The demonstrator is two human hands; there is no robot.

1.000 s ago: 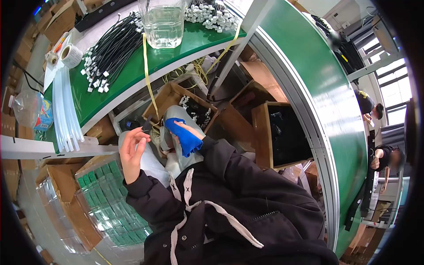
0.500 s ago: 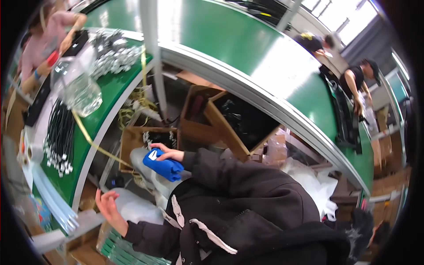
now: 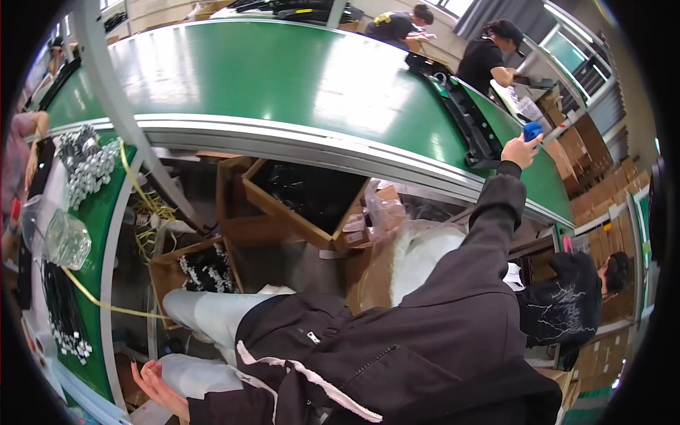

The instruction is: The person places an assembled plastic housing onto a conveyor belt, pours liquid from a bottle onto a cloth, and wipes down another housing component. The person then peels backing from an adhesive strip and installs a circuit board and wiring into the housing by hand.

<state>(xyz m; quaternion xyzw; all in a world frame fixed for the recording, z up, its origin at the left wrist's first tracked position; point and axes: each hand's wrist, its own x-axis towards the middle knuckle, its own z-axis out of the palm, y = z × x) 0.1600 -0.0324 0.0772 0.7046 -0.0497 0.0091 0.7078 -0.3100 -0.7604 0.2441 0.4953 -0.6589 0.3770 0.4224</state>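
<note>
Closed grip observed at the right hand: fingers are wrapped around a blue bundle, apparently cloth, part of which projects beyond the fingers. Left hand is unclosed, fingers loosely spread and slightly curled, nothing seen in it; it is nearest to the trouser leg, low beside the side counter.

Position of the bundle: over the right end of the long green counter, beside a long black part whose lower end lies close to the near edge. Contact between bundle and counter top cannot be confirmed.

Change noted: the bundle was held above the knees in the preceding views; the right arm is now extended well out to the person's right. Consequence, as judged: the bundle is now well apart from the left hand, leaving the right hand as its only hold. The field of view has also swung towards the long counter.

Also recorded: on the side counter, a clear container near the right edge, white-ended cables towards the far end, and black cables nearer the person. Beneath, a cardboard box contains cables with white ends. Beyond the right hand, a person in black is at the long counter's far side.
</note>
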